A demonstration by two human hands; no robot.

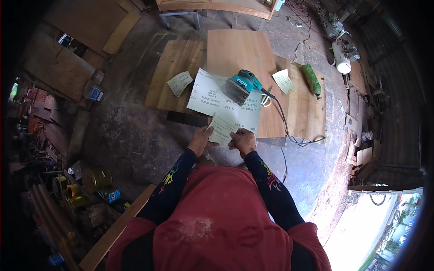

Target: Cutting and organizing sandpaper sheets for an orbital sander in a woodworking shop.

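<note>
Head view: left hand [200, 139] and right hand [244, 141] pinch one small cream paper piece [221, 131].
It's at one large white paper sheet [209, 101]'s near edge; beyond: one teal-and-black sander [246, 80], two small cream paper scraps [180, 84].

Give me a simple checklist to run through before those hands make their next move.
1. Small sheet held on both sides: ok; the left hand and right hand both grip it.
2. Large sheet free of weight: not ok; the sander rests on it.
3. Sander switched off: cannot tell; its switch setting isn't readable here.
4. Cord away from the hands: ok; it runs off to the right of them.
5. Scissors in plain sight: ok; they lie just right of the sander.
</note>
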